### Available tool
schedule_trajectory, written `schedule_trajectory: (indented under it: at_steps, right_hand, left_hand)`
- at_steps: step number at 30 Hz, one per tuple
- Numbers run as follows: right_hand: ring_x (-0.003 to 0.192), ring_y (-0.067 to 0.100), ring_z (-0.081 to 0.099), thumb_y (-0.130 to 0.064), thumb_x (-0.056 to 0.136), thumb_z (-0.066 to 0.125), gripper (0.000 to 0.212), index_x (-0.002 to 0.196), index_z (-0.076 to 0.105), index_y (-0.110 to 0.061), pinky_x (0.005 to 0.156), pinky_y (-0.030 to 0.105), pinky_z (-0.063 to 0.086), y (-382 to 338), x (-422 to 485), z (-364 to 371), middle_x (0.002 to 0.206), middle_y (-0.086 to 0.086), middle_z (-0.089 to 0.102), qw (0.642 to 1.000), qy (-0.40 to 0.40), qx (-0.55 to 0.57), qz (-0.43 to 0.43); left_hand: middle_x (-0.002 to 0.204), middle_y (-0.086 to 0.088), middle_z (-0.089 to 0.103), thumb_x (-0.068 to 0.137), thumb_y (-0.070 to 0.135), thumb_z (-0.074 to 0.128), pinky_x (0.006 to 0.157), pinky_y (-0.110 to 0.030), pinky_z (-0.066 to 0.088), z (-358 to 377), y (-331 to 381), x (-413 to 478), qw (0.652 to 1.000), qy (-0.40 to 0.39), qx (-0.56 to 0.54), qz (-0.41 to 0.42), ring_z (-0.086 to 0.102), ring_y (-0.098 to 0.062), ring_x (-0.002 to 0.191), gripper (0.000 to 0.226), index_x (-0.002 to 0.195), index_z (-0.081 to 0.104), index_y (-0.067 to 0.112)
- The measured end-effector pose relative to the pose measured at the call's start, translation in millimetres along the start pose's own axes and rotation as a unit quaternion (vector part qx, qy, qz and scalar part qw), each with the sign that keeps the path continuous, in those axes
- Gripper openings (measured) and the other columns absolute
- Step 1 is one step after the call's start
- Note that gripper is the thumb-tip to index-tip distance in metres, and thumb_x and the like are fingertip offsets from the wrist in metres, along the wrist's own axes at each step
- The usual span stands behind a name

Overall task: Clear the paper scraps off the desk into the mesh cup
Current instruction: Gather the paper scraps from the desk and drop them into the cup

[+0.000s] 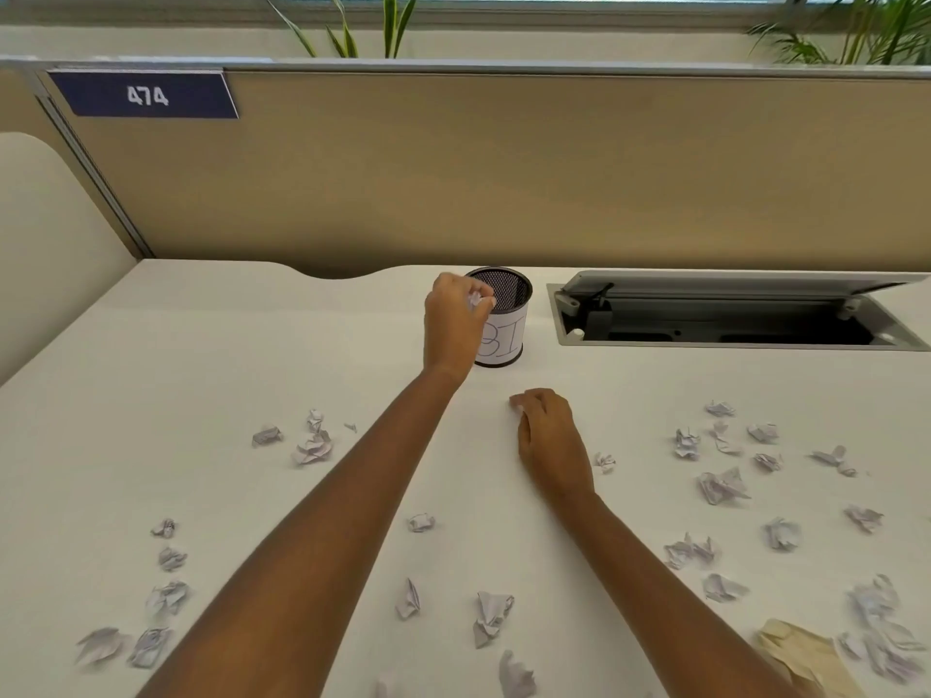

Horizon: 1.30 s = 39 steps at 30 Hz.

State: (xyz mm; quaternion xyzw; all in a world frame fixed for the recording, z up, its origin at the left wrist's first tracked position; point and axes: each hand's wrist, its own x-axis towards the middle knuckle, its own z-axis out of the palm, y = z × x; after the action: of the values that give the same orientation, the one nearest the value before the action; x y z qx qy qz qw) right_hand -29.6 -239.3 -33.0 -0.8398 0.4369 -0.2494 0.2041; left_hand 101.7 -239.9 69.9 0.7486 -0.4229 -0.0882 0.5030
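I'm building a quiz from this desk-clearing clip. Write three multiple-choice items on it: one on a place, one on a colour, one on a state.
1. Where is the left hand?
A. At the mesh cup's rim
B. Inside the cable hatch
C. On the numbered sign

2. What colour is the sign reading 474?
A. Red
B. Dark blue
C. Green

3. The cable hatch lid is:
A. Shut
B. Propped open
C. Missing

Answers:
A: the left hand holds a paper scrap at the mesh cup.
B: the sign is dark blue.
C is wrong; B: the cable hatch lid stands raised.

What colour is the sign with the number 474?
Dark blue sign with white digits, seen in the head view.
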Motion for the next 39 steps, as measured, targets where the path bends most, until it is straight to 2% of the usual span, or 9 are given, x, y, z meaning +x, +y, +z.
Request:
schedule_trajectory:
  at_steps: [8,13,16,22,25,28,31,35,39]
  right_hand:
    - [0.115,0.03,0.048,0.004,0.088,0.04,0.031,0.114,0.055,0.001,0.086,0.04,0.049,-2,-1,-2,0.119,0.018,0.055,1.0,0.0,-0.027,-0.008]
    - [0.113,0.032,0.05,0.006,0.086,0.041,0.03,0.112,0.057,0.002,0.083,0.042,0.051,-3,-2,-4,0.117,0.02,0.057,1.0,0.004,-0.025,-0.008]
    - [0.113,0.032,0.051,0.005,0.087,0.042,0.029,0.111,0.058,0.002,0.083,0.041,0.05,-4,-3,-4,0.117,0.02,0.057,1.0,0.0,-0.021,-0.007]
    - [0.113,0.031,0.049,0.004,0.088,0.042,0.028,0.11,0.059,0.002,0.088,0.039,0.047,-9,-8,-4,0.116,0.019,0.057,1.0,-0.006,-0.007,-0.006]
    - [0.115,0.03,0.047,0.002,0.089,0.043,0.027,0.111,0.059,0.001,0.094,0.032,0.041,-18,-17,0,0.118,0.018,0.057,1.0,-0.004,0.021,0.002]
    - [0.12,0.027,0.043,-0.004,0.091,0.045,0.027,0.115,0.057,-0.001,0.099,0.025,0.033,-33,-26,7,0.122,0.017,0.054,0.998,-0.016,0.06,0.015]
    - [0.125,0.026,0.038,-0.01,0.093,0.046,0.031,0.122,0.051,-0.004,0.104,0.025,0.028,-56,-28,15,0.129,0.016,0.049,0.995,-0.053,0.081,0.013]
    - [0.129,0.025,0.035,-0.018,0.094,0.045,0.041,0.133,0.038,-0.007,0.107,0.028,0.026,-93,-16,29,0.14,0.014,0.039,0.986,-0.15,0.053,-0.042]
    - [0.134,0.029,0.031,-0.02,0.094,0.048,0.052,0.14,0.028,-0.009,0.112,0.036,0.027,-135,1,45,0.148,0.013,0.028,0.963,-0.256,0.037,-0.076]
  left_hand:
    - [0.124,-0.015,0.056,0.085,0.004,0.064,0.094,-0.031,0.041,25,8,25,0.997,-0.077,0.022,-0.004,0.052,-0.027,0.115,0.026,0.11,0.06,-0.001]
    - [0.148,-0.011,0.039,0.089,0.002,0.057,0.117,-0.034,0.026,20,2,9,0.992,-0.088,0.056,0.067,0.029,-0.024,0.141,0.042,0.13,0.05,0.007]
    - [0.15,-0.009,0.037,0.091,0.0,0.051,0.117,-0.031,0.025,10,-9,-14,0.991,-0.057,0.079,0.093,0.026,-0.023,0.143,0.043,0.134,0.048,0.008]
    - [0.152,-0.003,0.035,0.096,0.006,0.044,0.117,-0.03,0.023,-15,-57,-73,0.971,-0.108,0.194,0.083,0.02,-0.017,0.146,0.039,0.134,0.048,0.015]
    - [0.15,-0.001,0.039,0.095,0.004,0.043,0.117,-0.027,0.021,-37,-74,-92,0.97,-0.091,0.213,0.08,0.019,-0.015,0.147,0.039,0.13,0.052,0.017]
    - [0.152,-0.005,0.036,0.094,0.008,0.045,0.12,-0.033,0.016,-64,-85,-96,0.966,-0.029,0.253,0.044,0.015,-0.02,0.148,0.041,0.134,0.048,0.016]
    - [0.156,-0.013,0.024,0.095,0.025,0.048,0.121,-0.042,0.01,-91,-96,-92,0.946,0.008,0.321,-0.049,0.006,-0.029,0.148,0.052,0.143,0.033,0.016]
    - [0.157,-0.021,0.012,0.09,0.045,0.053,0.118,-0.053,0.01,-113,-107,-87,0.921,-0.029,0.347,-0.172,0.002,-0.039,0.146,0.074,0.148,0.018,0.015]
    - [0.155,-0.019,0.017,0.088,0.042,0.058,0.116,-0.05,0.02,-121,-116,-83,0.945,-0.08,0.242,-0.207,0.01,-0.035,0.146,0.077,0.149,0.017,0.018]
